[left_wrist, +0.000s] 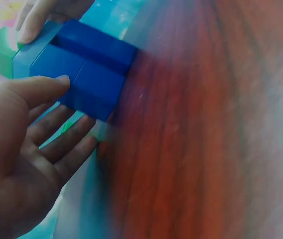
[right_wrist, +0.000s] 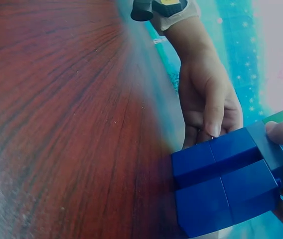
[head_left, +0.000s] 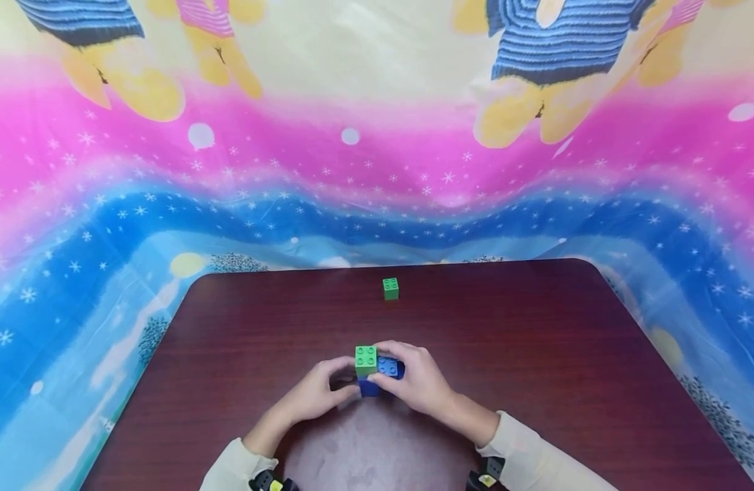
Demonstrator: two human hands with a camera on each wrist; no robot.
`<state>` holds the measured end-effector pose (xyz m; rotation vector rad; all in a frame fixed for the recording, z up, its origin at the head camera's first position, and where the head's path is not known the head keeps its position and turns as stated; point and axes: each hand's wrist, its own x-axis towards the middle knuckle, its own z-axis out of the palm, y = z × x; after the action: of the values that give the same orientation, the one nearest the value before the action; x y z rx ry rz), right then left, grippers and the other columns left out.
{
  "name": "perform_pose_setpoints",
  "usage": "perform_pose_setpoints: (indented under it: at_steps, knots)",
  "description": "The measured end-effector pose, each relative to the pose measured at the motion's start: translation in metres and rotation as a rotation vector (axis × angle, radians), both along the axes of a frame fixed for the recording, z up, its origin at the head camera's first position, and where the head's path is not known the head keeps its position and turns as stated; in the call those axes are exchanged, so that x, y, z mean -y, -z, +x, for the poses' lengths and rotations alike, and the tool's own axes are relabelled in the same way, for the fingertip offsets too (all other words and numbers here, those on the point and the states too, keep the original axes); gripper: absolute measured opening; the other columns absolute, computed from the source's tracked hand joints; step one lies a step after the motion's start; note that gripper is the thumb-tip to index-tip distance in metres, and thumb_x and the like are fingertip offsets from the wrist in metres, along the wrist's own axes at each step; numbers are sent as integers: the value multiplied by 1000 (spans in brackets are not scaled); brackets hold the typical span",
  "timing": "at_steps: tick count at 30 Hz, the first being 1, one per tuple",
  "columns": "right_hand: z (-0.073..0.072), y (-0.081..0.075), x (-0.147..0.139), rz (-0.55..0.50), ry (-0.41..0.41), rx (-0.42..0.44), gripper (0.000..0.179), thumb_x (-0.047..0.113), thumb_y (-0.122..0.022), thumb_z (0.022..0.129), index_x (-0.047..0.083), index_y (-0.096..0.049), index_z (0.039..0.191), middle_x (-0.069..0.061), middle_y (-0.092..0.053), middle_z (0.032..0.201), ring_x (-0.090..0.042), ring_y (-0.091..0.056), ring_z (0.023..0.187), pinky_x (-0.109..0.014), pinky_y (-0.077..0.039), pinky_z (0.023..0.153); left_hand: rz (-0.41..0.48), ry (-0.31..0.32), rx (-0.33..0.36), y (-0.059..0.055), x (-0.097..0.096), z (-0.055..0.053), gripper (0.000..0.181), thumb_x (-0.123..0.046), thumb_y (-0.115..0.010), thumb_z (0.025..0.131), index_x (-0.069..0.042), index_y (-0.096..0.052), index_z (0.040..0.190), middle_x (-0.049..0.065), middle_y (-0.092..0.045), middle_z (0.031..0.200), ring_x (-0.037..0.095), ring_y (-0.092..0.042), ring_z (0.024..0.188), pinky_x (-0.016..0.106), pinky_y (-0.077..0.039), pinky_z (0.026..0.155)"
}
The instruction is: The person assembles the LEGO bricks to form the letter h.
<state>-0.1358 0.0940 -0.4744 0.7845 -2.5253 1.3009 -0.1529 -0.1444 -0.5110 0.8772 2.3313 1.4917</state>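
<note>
In the middle of the table stands a small build of toy building blocks. Two dark blue columns (right_wrist: 206, 199) stand side by side with a narrow gap, and a lighter blue block (head_left: 387, 366) lies on top. A green block (head_left: 366, 358) sits on its left end. My right hand (head_left: 422, 378) pinches the lighter blue block, thumb in front and fingers behind. At the left column, my left hand (head_left: 312, 392) has its fingers fairly straight and spread. Its thumb (left_wrist: 52, 88) is at the dark blue side; whether the other fingertips touch is unclear.
Another green block (head_left: 391, 288) stands alone near the back edge of the dark red-brown table (head_left: 260, 314). A patterned cloth (head_left: 352, 170) hangs behind the table and along its sides.
</note>
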Motion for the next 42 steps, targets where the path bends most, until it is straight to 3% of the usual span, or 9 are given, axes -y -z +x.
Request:
perform_pose_setpoints:
  at_steps: [3, 7, 10, 18, 27, 33, 42]
  knots:
    - [-1, 1, 0, -4, 2, 7, 43, 20, -87, 82, 10, -70, 120, -3, -74, 111, -8, -67, 90, -27, -58, 75, -18, 9, -24, 0, 4, -4, 31, -1, -65, 97, -5, -65, 128, 8, -72, 116, 20, -71, 94, 35, -58, 87]
    - [-1, 2, 0, -9, -8, 35, 43, 20, -86, 84, 10, -70, 122, -3, -74, 114, -9, -68, 91, -27, -58, 76, -36, -72, -35, 1, 8, -13, 29, 1, -64, 97, -7, -68, 125, 7, -73, 113, 18, -71, 89, 30, -58, 83]
    - [-1, 3, 0, -8, -9, 35, 42, 22, -86, 84, 10, -70, 122, -4, -74, 114, -10, -68, 91, -27, -58, 76, -13, -141, -36, 1, 11, -22, 26, -3, -64, 99, -6, -68, 125, 8, -72, 116, 20, -70, 104, 30, -56, 89]
    - [-1, 5, -1, -3, 6, 15, 44, 22, -87, 83, 10, -71, 122, -4, -74, 113, -9, -69, 92, -28, -58, 76, 80, -216, -51, -7, 11, -57, 30, -6, -64, 100, 3, -64, 129, 19, -70, 120, 30, -69, 108, 39, -56, 93]
    - [-2, 6, -2, 2, -2, 22, 44, 22, -87, 83, 10, -71, 122, -4, -74, 114, -9, -68, 93, -28, -58, 78, 35, -236, -49, -15, -2, -101, 40, -9, -64, 101, 5, -56, 138, 25, -63, 130, 34, -65, 117, 48, -52, 99]
    - [-2, 5, -3, 0, 1, 23, 44, 22, -87, 83, 10, -71, 122, -4, -74, 114, -9, -68, 93, -29, -59, 78, -35, -255, -52, -16, -14, -132, 43, -15, -63, 102, 3, -55, 140, 21, -60, 136, 33, -62, 122, 47, -50, 103]
    - [-2, 4, -2, -2, -1, 22, 44, 23, -87, 83, 9, -71, 121, -5, -74, 115, -10, -68, 93, -29, -58, 79, -34, -213, -56, -19, -32, -166, 49, -15, -71, 98, 4, -55, 140, 21, -59, 140, 35, -60, 125, 47, -49, 104]
